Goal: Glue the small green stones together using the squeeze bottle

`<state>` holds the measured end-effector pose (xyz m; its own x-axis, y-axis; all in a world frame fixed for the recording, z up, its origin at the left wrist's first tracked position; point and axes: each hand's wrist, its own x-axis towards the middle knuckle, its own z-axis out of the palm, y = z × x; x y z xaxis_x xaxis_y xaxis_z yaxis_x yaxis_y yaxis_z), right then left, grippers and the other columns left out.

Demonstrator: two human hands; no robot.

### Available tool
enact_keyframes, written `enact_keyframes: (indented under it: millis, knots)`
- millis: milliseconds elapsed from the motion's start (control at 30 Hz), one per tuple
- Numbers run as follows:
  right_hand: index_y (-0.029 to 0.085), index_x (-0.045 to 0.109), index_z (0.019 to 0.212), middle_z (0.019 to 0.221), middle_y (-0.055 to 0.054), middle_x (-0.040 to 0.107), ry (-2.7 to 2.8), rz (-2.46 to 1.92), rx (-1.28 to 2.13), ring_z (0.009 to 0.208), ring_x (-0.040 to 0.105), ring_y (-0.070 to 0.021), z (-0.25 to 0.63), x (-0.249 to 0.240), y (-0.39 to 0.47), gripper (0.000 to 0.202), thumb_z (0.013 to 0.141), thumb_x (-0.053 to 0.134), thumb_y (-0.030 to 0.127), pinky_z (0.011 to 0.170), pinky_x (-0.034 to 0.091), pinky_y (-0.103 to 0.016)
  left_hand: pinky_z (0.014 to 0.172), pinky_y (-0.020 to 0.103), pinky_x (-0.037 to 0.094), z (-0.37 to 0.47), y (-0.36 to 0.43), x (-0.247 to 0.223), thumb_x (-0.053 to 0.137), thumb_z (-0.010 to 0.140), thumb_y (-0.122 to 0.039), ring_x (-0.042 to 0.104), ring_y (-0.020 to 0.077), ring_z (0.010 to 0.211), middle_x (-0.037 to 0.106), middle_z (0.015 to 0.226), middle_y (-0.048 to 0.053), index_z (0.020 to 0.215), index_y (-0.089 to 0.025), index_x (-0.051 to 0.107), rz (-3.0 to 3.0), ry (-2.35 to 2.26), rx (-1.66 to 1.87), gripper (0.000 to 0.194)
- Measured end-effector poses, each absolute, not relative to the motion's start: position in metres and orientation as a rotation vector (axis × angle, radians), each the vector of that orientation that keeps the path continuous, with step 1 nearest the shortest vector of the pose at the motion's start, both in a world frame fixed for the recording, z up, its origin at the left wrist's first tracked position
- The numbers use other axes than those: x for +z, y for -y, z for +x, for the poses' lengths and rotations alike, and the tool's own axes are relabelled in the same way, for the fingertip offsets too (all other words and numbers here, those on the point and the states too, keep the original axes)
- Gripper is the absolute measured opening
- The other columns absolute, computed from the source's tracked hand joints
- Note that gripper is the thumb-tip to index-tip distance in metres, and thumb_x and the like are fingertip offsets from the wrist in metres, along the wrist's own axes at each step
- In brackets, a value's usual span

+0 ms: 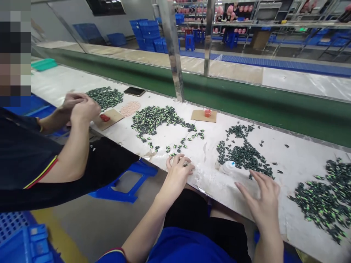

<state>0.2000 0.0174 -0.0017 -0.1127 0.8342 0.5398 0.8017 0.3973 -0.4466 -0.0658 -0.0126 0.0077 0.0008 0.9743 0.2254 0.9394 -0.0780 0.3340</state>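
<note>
My left hand (178,170) is at the table's front edge, its fingers curled round what looks like a small dark green piece (185,165). Just beyond it lie loose black-and-green pieces (179,146), trailing from a larger heap (153,118). My right hand (261,193) hovers over the table with thumb and fingers apart, holding nothing that I can see. Its fingertips are close to a pile of small dark green pieces (244,155). Beside that pile is a small white bottle (228,167) with a blue mark. Further right, another heap of black-and-green pieces (320,204) is spread out.
A co-worker's hands (82,106) are together at the left, by a cardboard piece (111,119) with red stuff on it. Another cardboard piece (196,115) carries a small red pot (207,113). A phone (134,91) and pale pink pieces (130,109) lie further back. A metal post (175,69) rises behind.
</note>
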Motion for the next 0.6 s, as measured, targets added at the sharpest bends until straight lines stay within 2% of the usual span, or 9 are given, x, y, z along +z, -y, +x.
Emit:
enact_keyframes:
  millis: [133, 267, 433, 500, 600]
  knots:
    - [0.020, 0.057, 0.119, 0.110, -0.013, 0.060, 2.012, -1.360, 0.223, 0.110, 0.045, -0.0330, 0.172, -0.020, -0.032, 0.062, 0.081, 0.052, 0.069, 0.092, 0.038, -0.050, 0.100, 0.055, 0.025, -0.067, 0.011, 0.007, 0.058, 0.085, -0.006, 0.048, 0.0292, 0.112, 0.068, 0.089, 0.003, 0.086, -0.025, 0.068, 2.138, -2.019, 0.554, 0.022]
    - [0.020, 0.058, 0.108, 0.108, -0.013, 0.062, 1.963, -1.326, 0.304, 0.108, 0.046, -0.0316, 0.162, -0.027, -0.041, 0.048, 0.087, 0.049, 0.062, 0.093, 0.037, -0.051, 0.100, 0.054, 0.025, -0.068, 0.006, 0.009, 0.057, 0.085, -0.007, 0.049, 0.0270, 0.107, 0.065, 0.087, 0.004, 0.088, -0.024, 0.068, 2.137, -1.975, 0.495, 0.020]
    - [0.020, 0.055, 0.098, 0.116, -0.016, 0.060, 1.842, -1.369, 0.594, 0.119, 0.044, -0.0330, 0.155, -0.024, -0.045, 0.044, 0.079, 0.059, 0.060, 0.093, 0.041, -0.050, 0.102, 0.052, 0.021, -0.065, 0.000, 0.015, 0.056, 0.084, -0.004, 0.050, 0.0244, 0.106, 0.067, 0.085, 0.003, 0.083, -0.022, 0.065, 2.038, -1.918, 0.522, 0.020]
    - [0.020, 0.054, 0.096, 0.113, -0.015, 0.061, 1.732, -1.388, 0.742, 0.112, 0.052, -0.0313, 0.154, -0.020, -0.042, 0.043, 0.076, 0.063, 0.057, 0.089, 0.045, -0.048, 0.102, 0.051, 0.021, -0.060, -0.001, 0.018, 0.056, 0.083, -0.003, 0.052, 0.0236, 0.105, 0.068, 0.082, 0.001, 0.080, -0.022, 0.064, 1.966, -1.895, 0.562, 0.021]
    - [0.021, 0.053, 0.092, 0.098, -0.008, 0.064, 1.445, -1.367, 0.917, 0.090, 0.062, -0.0249, 0.158, -0.015, -0.032, 0.041, 0.070, 0.072, 0.050, 0.079, 0.049, -0.042, 0.102, 0.051, 0.020, -0.042, 0.000, 0.018, 0.062, 0.081, -0.008, 0.053, 0.0231, 0.107, 0.070, 0.081, 0.000, 0.076, -0.022, 0.064, 1.850, -1.823, 0.655, 0.015]
